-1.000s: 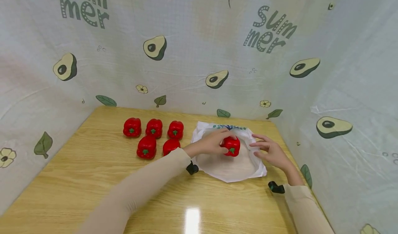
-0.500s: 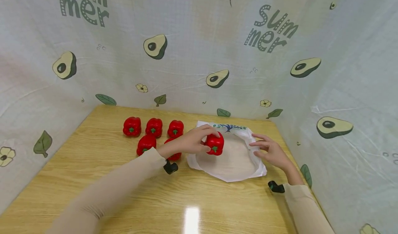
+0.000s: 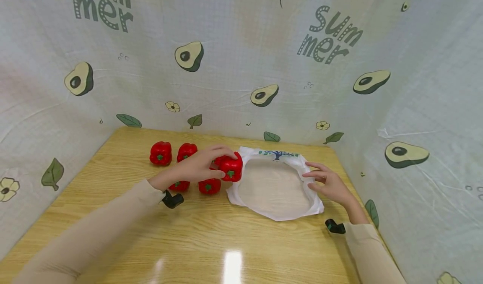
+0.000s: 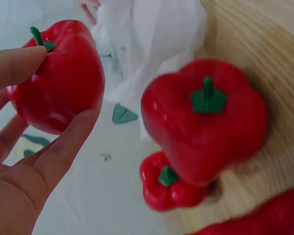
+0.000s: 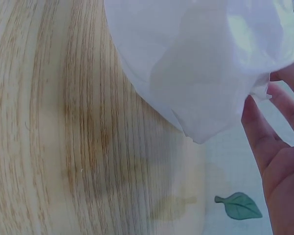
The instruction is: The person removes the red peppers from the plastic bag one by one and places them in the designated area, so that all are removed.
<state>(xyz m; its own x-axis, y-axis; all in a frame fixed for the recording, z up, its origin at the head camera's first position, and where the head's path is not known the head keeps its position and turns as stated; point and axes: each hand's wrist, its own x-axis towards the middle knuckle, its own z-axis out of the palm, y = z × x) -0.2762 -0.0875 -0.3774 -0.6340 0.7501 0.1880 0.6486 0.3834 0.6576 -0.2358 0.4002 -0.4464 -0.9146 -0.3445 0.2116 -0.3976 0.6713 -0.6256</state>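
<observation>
My left hand [image 3: 198, 164] holds a red bell pepper [image 3: 232, 169] up beside the left rim of a white bag [image 3: 250, 153], the thumb near its green stem in the left wrist view and the fingers curved round its side. The bag has a tree print at the back and its mouth faces up. Along its right side, the loosely bent, spread fingers of my right hand [image 3: 332, 185] touch the rim. The right wrist view has the bag's thin crumpled corner [image 5: 200, 117] at the fingertips; some fingers are partly hidden behind it.
Several more red bell peppers stand on the wooden table left of the bag, such as one at the far left [image 3: 160, 154] and one in front [image 3: 210, 186]. My left hand and forearm overlap others. A printed cloth [image 3: 226, 66] hangs behind and at both sides.
My left hand has carried the bell pepper from over the bag's inside leftward, past its left rim toward the other peppers. The right hand and the bag have barely moved.
</observation>
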